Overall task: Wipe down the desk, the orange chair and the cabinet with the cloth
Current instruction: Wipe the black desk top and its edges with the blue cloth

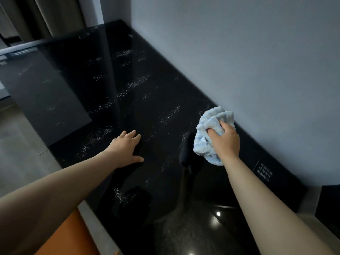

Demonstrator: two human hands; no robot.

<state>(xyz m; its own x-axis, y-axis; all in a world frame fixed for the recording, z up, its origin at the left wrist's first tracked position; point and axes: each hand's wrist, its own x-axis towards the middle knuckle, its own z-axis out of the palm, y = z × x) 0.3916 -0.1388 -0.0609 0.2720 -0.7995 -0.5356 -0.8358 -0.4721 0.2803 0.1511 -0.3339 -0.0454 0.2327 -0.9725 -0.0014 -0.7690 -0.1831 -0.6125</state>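
Observation:
A glossy black desk top (150, 100) runs along the wall, streaked with rows of small wet droplets. My right hand (225, 139) grips a bunched light-blue cloth (207, 129) and holds it on the desk close to the wall. Flat on the desk nearer the front edge rests my left hand (127, 148), its fingers straight and spread. An orange surface, likely the chair (68, 234), shows at the bottom left below the desk edge.
A grey wall (257, 61) borders the desk on the right. A dark panel (40, 92) lies at the desk's left side. Curtains (46, 15) hang at the top left. Another black object (329, 205) sits at the right edge. Pale floor (16, 144) lies to the left.

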